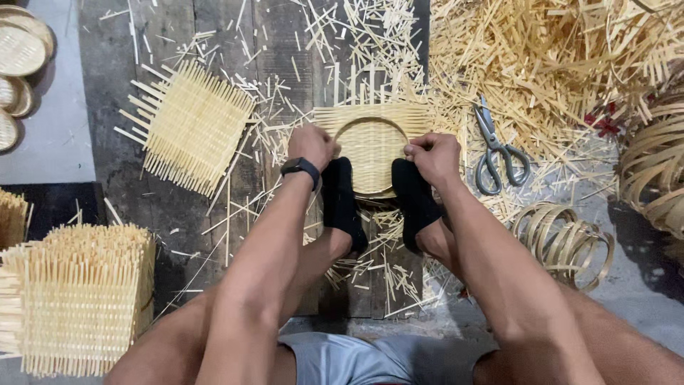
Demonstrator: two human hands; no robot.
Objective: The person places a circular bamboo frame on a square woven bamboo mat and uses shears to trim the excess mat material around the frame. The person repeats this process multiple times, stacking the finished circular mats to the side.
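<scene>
We see the left hand [311,145] and right hand [431,157] both clamped on the rim of a woven bamboo mat with a round hoop [372,146] — it lies on the plank floor [178,207], pinned by two black-socked feet [342,203]. Scissors [495,150] lie just right of it — another woven mat [191,127] sits to the left.

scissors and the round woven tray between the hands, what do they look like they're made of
The scissors look like bare metal throughout: grey, dully shiny blades and loop handles. The round woven tray looks like thin split bamboo or similar cane, unfinished: pale yellow flat strips interlaced, loose ends sticking out. The left hand and right hand grip its rim.
</scene>
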